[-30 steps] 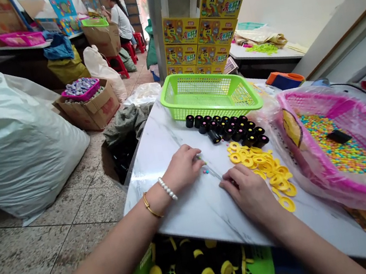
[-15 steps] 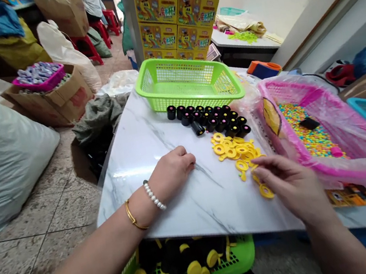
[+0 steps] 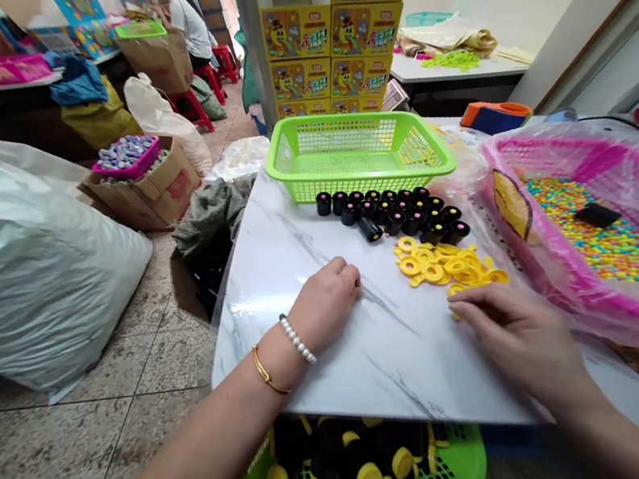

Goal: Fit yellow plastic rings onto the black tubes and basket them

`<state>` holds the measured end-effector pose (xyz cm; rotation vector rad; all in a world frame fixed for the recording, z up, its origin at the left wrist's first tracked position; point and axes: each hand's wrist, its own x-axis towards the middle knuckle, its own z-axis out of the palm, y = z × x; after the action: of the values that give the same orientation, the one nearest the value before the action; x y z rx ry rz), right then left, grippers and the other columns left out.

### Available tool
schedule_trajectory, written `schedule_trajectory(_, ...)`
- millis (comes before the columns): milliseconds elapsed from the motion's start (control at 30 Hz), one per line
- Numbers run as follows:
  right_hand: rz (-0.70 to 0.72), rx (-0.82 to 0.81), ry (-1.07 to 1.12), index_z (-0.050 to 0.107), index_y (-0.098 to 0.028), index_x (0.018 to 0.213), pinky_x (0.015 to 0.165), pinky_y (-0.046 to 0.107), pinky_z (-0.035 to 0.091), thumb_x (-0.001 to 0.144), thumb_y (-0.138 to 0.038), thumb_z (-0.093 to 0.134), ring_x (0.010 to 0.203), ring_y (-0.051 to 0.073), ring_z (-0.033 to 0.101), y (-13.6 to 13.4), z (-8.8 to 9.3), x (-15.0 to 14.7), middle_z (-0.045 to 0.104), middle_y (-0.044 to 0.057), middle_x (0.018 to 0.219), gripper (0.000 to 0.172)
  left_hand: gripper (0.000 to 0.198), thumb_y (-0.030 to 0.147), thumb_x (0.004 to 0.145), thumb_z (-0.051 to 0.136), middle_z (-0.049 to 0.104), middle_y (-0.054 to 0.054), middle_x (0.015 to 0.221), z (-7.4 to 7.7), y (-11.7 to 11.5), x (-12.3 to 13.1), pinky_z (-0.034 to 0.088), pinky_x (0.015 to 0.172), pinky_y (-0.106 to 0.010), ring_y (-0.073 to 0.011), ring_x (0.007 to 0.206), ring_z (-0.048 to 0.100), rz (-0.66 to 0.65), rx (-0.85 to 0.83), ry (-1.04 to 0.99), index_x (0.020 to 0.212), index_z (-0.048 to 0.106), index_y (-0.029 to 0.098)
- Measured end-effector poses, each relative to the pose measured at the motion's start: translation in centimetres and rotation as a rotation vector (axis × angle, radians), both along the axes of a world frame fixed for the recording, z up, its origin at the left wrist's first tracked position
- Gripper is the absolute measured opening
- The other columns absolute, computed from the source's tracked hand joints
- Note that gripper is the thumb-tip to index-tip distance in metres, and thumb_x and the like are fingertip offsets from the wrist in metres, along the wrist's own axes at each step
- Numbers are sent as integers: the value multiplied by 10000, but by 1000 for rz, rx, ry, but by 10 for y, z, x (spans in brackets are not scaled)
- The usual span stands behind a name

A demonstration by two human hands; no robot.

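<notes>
My left hand [image 3: 329,297] rests on the white marbled table with its fingers curled closed; whatever is inside, if anything, is hidden. My right hand [image 3: 522,332] is pinched at the near edge of a pile of yellow ring pieces [image 3: 432,274] with small tabs. A bit of yellow shows at its fingertips, mostly covered by the fingers. Behind the pile stand several small black cups [image 3: 396,222] with pink or yellow dots on their tops. One black cup [image 3: 370,229] lies on its side, nearer my left hand.
Behind the cups sits a green basket [image 3: 366,170]. On the right, a pink plastic-lined basket [image 3: 605,298] holds colourful beads and a black scoop-like piece [image 3: 597,215]. Below the table edge, another green basket [image 3: 454,458] holds black and yellow pieces. A large white sack [image 3: 35,262] stands left.
The view has turned left, so things sit further right in it. My right hand has drawn slightly back from the yellow pile. My left hand stays closed on the table.
</notes>
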<state>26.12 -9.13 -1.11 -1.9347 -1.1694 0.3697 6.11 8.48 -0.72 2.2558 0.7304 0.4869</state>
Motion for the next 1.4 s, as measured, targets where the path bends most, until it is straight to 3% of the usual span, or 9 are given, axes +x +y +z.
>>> schedule_trajectory(100, -45, 56, 677, 645, -231, 892, 415, 214, 341, 765, -412, 696, 645, 146, 605, 10, 11, -2, 682, 46, 845, 227, 90, 80, 792, 613, 580, -27, 805, 1, 5, -1, 447, 794, -298, -158, 779, 525, 77, -133, -83, 750, 632, 157)
schedule_trajectory(167, 10, 64, 875, 641, -221, 907, 426, 191, 331, 708, -362, 734, 679, 133, 608, 25, 16, -8, 687, 47, 898, 261, 54, 120, 785, 626, 571, -17, 730, 2, 12, -2, 450, 713, -273, -141, 700, 511, 143, -261, -137, 744, 635, 153)
schedule_trajectory(367, 239, -117, 337, 703, -188, 920, 514, 256, 334, 743, -365, 672, 527, 117, 450, 93, 13, -33, 571, -23, 637, 252, 100, 207, 813, 543, 585, -44, 714, 16, 34, -9, 414, 513, -196, -96, 588, 534, 194, -684, -300, 796, 591, 121)
schedule_trajectory(567, 272, -35, 286, 664, -222, 668, 693, 297, 345, 638, -194, 717, 671, 161, 455, 122, 2, -51, 553, -19, 635, 67, 251, 370, 831, 584, 578, -34, 701, 18, 34, -11, 388, 502, -196, -93, 579, 519, 236, -801, -394, 777, 603, 125)
schedule_trajectory(767, 239, -43, 587, 585, -203, 683, 489, 227, 326, 735, -330, 674, 574, 122, 434, 114, 5, -42, 539, -12, 656, 164, 156, 217, 746, 730, 586, 28, 634, 4, 18, -6, 392, 621, -254, -133, 608, 521, 221, -56, 49, 888, 675, 184)
schedule_trajectory(933, 209, -60, 1009, 594, -183, 827, 337, 161, 273, 728, -291, 669, 510, 86, 486, 112, 14, -29, 612, 13, 734, 164, 31, 184, 802, 653, 636, -14, 745, -1, 10, -3, 418, 682, -279, -172, 710, 571, 183, 36, 77, 795, 623, 186)
schedule_trajectory(1067, 242, -35, 1268, 643, -157, 827, 614, 193, 534, 746, -206, 678, 702, 110, 639, 110, 18, -38, 674, 46, 800, 101, 75, 155, 850, 525, 611, -19, 734, 11, 1, 1, 440, 651, -274, -165, 689, 570, 223, 90, 58, 781, 542, 181)
schedule_trajectory(1200, 324, -38, 1500, 628, -158, 809, 797, 293, 558, 873, -316, 569, 820, 167, 680, 105, 21, -54, 682, 64, 794, 180, 77, 146, 873, 440, 590, -21, 790, 28, -17, 13, 474, 668, -265, -152, 720, 565, 249, 164, -107, 835, 486, 195)
schedule_trajectory(1400, 306, -13, 1754, 589, -202, 804, 714, 297, 571, 939, -270, 434, 775, 170, 684, 102, 19, -61, 660, 14, 721, 217, 147, 91, 851, 428, 589, -117, 979, 19, -33, 30, 491, 917, -403, -241, 1003, 541, -19, 412, -178, 892, 547, 166)
